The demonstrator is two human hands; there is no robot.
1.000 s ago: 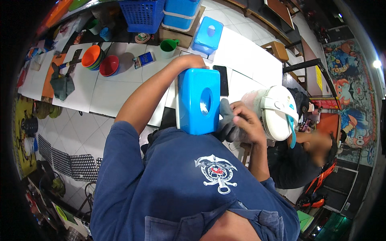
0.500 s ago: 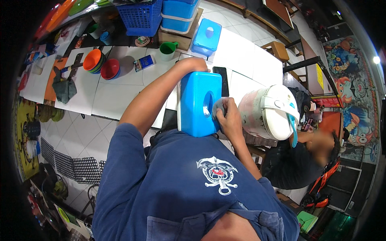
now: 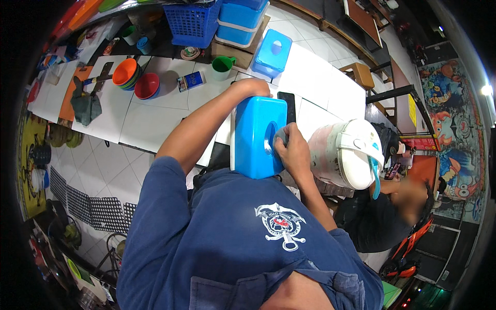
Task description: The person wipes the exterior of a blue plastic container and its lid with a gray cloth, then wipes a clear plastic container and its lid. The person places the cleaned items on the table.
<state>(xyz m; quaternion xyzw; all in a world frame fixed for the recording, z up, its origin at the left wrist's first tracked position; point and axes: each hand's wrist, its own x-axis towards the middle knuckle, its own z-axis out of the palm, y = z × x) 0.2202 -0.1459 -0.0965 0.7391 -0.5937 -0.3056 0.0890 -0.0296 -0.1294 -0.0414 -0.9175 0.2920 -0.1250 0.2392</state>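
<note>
A blue tissue box (image 3: 252,139) with an oval slot and a white base stands tilted on its side at my belly. My left hand (image 3: 257,89) grips its far end, the fingers partly hidden behind it. On the slotted face, my right hand (image 3: 294,153) presses a small grey cloth (image 3: 282,135) at the right edge of the oval slot. Just beyond the box a dark phone (image 3: 287,105) lies on the white table (image 3: 325,77). To the right of my right hand is a white drink cooler jug (image 3: 338,152) with a light blue strap.
Farther back stand a second blue tissue box (image 3: 272,53), a green mug (image 3: 222,67) and a blue basket (image 3: 191,26). Left on the table are stacked orange bowls (image 3: 125,72), red bowls (image 3: 147,85), a small blue pack (image 3: 190,81) and a dark cloth (image 3: 86,106). A person (image 3: 374,217) sits at right.
My right hand with the grey cloth has shifted slightly up along the slot's edge. My left hand keeps its hold on the box. The whole view has tilted a little.
</note>
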